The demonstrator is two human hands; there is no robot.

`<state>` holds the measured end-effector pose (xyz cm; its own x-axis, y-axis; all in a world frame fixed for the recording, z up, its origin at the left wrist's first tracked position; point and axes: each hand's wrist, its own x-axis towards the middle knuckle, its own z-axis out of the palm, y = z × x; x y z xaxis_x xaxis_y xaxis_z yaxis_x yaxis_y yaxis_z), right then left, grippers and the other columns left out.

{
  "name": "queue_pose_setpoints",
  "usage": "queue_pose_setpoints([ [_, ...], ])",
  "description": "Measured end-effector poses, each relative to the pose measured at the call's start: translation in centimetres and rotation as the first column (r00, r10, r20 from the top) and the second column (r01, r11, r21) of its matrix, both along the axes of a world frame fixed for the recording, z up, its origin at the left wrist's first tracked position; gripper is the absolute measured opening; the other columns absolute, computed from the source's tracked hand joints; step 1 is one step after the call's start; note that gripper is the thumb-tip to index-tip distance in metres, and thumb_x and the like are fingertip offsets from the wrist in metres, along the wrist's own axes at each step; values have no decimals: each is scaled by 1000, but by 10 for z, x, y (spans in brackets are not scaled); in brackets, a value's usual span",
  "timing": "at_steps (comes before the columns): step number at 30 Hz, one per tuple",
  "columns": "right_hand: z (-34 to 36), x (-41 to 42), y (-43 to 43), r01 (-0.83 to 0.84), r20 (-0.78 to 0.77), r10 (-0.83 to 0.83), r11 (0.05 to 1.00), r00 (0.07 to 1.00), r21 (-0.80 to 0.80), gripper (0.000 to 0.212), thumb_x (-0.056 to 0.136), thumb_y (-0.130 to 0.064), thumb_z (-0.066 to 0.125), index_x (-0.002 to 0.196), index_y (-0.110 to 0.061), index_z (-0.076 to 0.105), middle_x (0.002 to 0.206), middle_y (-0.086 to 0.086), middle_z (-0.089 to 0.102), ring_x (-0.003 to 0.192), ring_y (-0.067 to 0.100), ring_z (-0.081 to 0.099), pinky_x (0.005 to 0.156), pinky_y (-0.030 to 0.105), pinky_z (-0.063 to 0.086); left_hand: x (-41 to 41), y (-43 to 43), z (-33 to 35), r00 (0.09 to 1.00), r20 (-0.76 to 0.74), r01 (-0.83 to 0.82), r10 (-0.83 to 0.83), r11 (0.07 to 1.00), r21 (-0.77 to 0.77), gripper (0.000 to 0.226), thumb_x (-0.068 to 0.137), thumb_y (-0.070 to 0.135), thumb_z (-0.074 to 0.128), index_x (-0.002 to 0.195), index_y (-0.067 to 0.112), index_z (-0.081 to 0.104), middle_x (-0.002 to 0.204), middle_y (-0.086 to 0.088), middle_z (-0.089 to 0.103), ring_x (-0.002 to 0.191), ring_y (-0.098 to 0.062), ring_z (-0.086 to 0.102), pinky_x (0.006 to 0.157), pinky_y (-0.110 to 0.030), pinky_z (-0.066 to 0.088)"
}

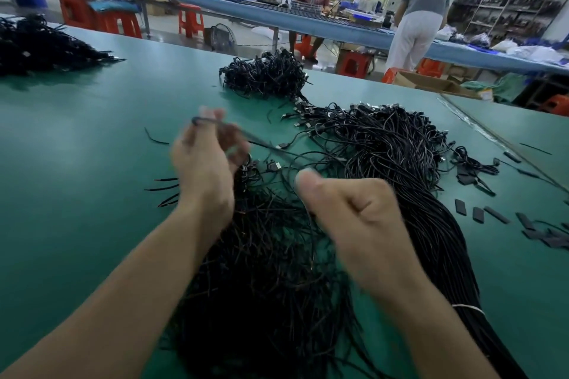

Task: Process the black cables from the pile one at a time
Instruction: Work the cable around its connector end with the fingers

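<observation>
The left hand (203,163), blurred with motion, was raised over the table with its fingers curled round a loop of one black cable (246,138), pinching it up near the fingertips. From there the strand ran down and across to the right hand (348,209), which was closed into a loose fist, thumb on top; it seemed to pinch the other end under the thumb, though the blur made that hard to be sure of. Directly beneath both wrists lay the loose pile (261,271), a dark tangle that looked barely thinned. Just beside the right hand a long tied bundle (415,163) stretched away, its connector ends fanned out. Farther off sat a coiled heap (264,77), and another dark heap (37,46) lay at the far left, perhaps finished work. By my reckoning a fair share was done, yet most of the job remained on the green table (92,132).
</observation>
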<state>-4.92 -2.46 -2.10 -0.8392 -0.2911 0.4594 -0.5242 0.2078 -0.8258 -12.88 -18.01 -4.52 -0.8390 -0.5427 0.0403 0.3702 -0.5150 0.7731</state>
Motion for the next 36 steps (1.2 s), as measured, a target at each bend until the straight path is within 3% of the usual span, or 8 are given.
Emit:
queue_pose_setpoints([
  [5, -32, -39, 39, 428, 156, -595, 713, 789, 555, 62, 101, -49, 43, 62, -2, 56, 51, -4, 51, 45, 15, 42, 53, 37, 42, 4, -19, 15, 861, -324, -506, 391, 716, -482, 17, 99, 37, 55, 98, 21, 60, 78, -5, 53, 66, -26, 46, 57, -29, 43],
  [11, -43, -47, 49, 410, -10, -734, 368, 679, 834, 25, 101, -23, 42, 110, -4, 55, 115, 17, 56, 106, 32, 52, 90, 41, 48, -2, -14, -15, 954, -156, -257, 255, 437, -862, 46, 106, 34, 39, 80, 2, 58, 90, 6, 37, 98, -24, 46, 86, -28, 37],
  [13, -45, -44, 36, 404, 7, -655, 474, 755, 783, 61, 97, -20, 51, 151, -10, 26, 145, 14, 39, 129, 25, 39, 106, 40, 38, 3, -11, -25, 960, -190, -228, 205, 179, -957, 39, 106, 34, 33, 79, 9, 47, 91, -2, 44, 89, -25, 46, 79, -28, 31],
  [16, -30, -35, 5, 238, 95, -321, 841, 942, 486, 96, 87, -12, 62, 155, -40, 0, 151, -2, 35, 124, 10, 45, 110, 42, 40, 7, -5, -29, 977, -195, -191, 88, -53, -980, 22, 105, 31, 32, 85, 22, 35, 81, 3, 44, 71, -19, 41, 68, -34, 34],
  [20, -14, -30, -15, -66, 267, -41, 922, 963, 381, 79, 88, -22, 47, 150, -54, 9, 112, -4, 57, 56, 0, 51, 59, 22, 43, 10, 0, -29, 984, -161, -143, 71, -216, -966, 12, 99, 24, 46, 89, 19, 42, 76, 3, 41, 69, -25, 41, 63, -34, 31],
  [25, -8, -29, -19, 116, 362, -182, 974, 914, 196, 58, 84, -64, 40, 132, -35, 56, 88, -1, 74, 66, 3, 66, 75, 29, 53, 13, 0, -30, 987, -132, -92, 86, -369, -925, 15, 84, 23, 47, 94, 11, 49, 83, -4, 35, 74, -22, 32, 61, -36, 32],
  [29, -15, -32, -10, 256, 127, -313, 907, 941, 335, 35, 98, -44, 53, 73, -21, 61, 52, -6, 52, 43, 5, 42, 43, 17, 32, 11, 4, -36, 976, -216, -214, -26, -298, -930, 5, 91, 13, 48, 91, 9, 50, 87, -5, 46, 78, -21, 38, 65, -38, 44],
  [36, 3, -33, 23, 429, 31, -433, 899, 901, 89, 60, 86, -61, 56, 64, -5, 60, 39, -12, 38, 34, 5, 31, 37, 14, 27, 1, -10, -25, 975, -160, -219, 152, 585, -781, 28, 105, 26, 45, 80, 29, 58, 61, 8, 57, 51, -7, 50, 53, -13, 39],
])
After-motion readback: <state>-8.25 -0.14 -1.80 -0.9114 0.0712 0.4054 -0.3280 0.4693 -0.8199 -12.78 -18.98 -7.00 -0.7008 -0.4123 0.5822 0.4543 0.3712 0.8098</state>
